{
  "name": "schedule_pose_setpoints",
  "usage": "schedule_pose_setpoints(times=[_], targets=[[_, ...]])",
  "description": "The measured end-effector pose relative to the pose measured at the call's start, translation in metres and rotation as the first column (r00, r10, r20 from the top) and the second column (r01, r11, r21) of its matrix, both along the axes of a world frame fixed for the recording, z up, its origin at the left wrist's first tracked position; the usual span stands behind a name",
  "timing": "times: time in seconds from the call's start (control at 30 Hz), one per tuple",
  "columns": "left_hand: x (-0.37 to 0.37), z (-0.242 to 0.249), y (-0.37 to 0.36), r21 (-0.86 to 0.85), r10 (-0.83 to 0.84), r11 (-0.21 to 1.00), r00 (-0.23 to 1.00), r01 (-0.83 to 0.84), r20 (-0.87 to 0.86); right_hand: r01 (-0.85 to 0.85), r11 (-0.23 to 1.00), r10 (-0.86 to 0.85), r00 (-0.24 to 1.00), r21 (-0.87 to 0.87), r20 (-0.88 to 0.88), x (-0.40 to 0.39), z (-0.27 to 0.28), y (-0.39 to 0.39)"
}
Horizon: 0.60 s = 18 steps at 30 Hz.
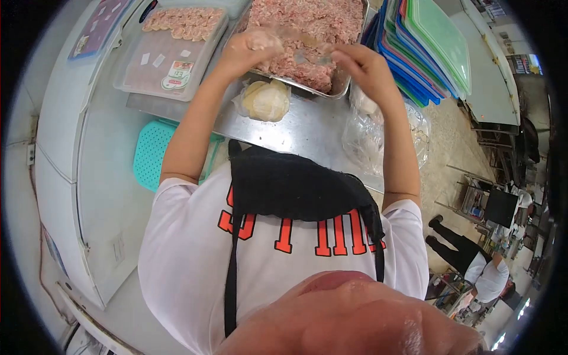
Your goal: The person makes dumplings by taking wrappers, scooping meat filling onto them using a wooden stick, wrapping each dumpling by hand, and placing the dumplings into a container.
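Over the rectangular silver metal tray (341, 86) of pink ground meat (307, 21), a thin translucent sheet (309, 42) spans the bare hands: the right hand (365, 66) pinches its edge, while the left hand (247, 52) has a grip too indistinct to tell. An uneven pull could tear the sheet or drop it into the meat. A low left forearm could nudge the pale-yellow, plastic-wrapped round bundle (266, 102) beside the tray.

a stack of coloured plastic lids (438, 47) is at the right of the steel table (313, 127), a person (488, 278) farther right of it, and a teal perforated basket (152, 155) and white cabinet (106, 195) left of it.
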<state>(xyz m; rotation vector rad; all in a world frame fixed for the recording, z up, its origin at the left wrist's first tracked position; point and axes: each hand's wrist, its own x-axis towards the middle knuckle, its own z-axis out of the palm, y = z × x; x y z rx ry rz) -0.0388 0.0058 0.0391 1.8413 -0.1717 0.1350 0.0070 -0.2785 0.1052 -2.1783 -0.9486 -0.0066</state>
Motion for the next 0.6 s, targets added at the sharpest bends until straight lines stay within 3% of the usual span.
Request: schedule_pose_setpoints(times=[0.03, 0.07, 0.13, 0.17, 0.2, 0.27, 0.3, 0.37, 0.4, 0.43, 0.47, 0.5, 0.6], targets=[[-0.003, 0.009, -0.001, -0.209, 0.028, 0.975, 0.981, -0.068, -0.191, 0.067, 0.995, -0.066, 0.998, -0.07, 0.003, 0.005, 0.0, -0.002], [-0.003, 0.009, 0.003, -0.21, 0.024, 0.976, 0.981, -0.065, -0.191, 0.07, 0.995, -0.07, 0.998, -0.07, 0.003, 0.012, -0.006, -0.001], [-0.003, 0.005, 0.018, -0.144, 0.148, 0.975, 0.979, -0.168, -0.139, 0.065, 0.833, -0.074, 0.997, -0.55, 0.006, 0.028, -0.035, 0.001], [-0.003, 0.001, 0.024, -0.145, 0.145, 0.976, 0.98, -0.165, -0.14, 0.101, 0.771, -0.035, 0.992, -0.628, 0.117, 0.031, -0.052, 0.006], [-0.002, -0.006, 0.03, -0.141, 0.114, 0.982, 0.987, -0.129, -0.109, 0.102, 0.77, -0.036, 0.993, -0.63, 0.116, 0.025, -0.071, 0.014], [-0.003, -0.007, 0.037, -0.138, 0.084, 0.986, 0.993, -0.094, -0.08, 0.093, 0.652, -0.016, 0.994, -0.752, 0.109, 0.015, -0.102, 0.031], [-0.004, -0.002, 0.04, -0.082, 0.076, 0.993, 0.992, -0.085, -0.102, 0.093, 0.652, -0.016, 0.994, -0.752, 0.109, 0.012, -0.106, 0.031], [-0.004, -0.001, 0.045, -0.029, 0.069, 0.997, 0.989, -0.074, -0.13, 0.067, 0.833, -0.069, 0.997, -0.549, 0.017, 0.005, -0.11, 0.023], [-0.003, -0.004, 0.048, 0.044, 0.034, 0.998, 0.999, -0.035, 0.021, 0.068, 0.832, -0.073, 0.997, -0.55, 0.014, 0.007, -0.108, 0.013], [-0.002, -0.006, 0.05, 0.12, -0.014, 0.993, 0.985, -0.007, 0.173, 0.016, 0.892, -0.089, 0.986, -0.452, -0.142, 0.011, -0.103, 0.001], [0.0, -0.006, 0.05, 0.115, -0.014, 0.993, 0.984, -0.006, 0.176, -0.022, 0.94, -0.084, 0.952, -0.342, -0.293, 0.015, -0.1, -0.006], [0.001, -0.006, 0.05, 0.15, -0.048, 0.989, 0.977, 0.016, 0.21, 0.08, 0.948, -0.224, 0.854, -0.307, -0.469, 0.005, -0.076, -0.003], [0.006, -0.001, 0.039, 0.178, -0.11, 0.982, 0.959, 0.065, 0.261, 0.087, 0.978, -0.183, 0.786, -0.187, -0.591, 0.003, -0.041, -0.003]])
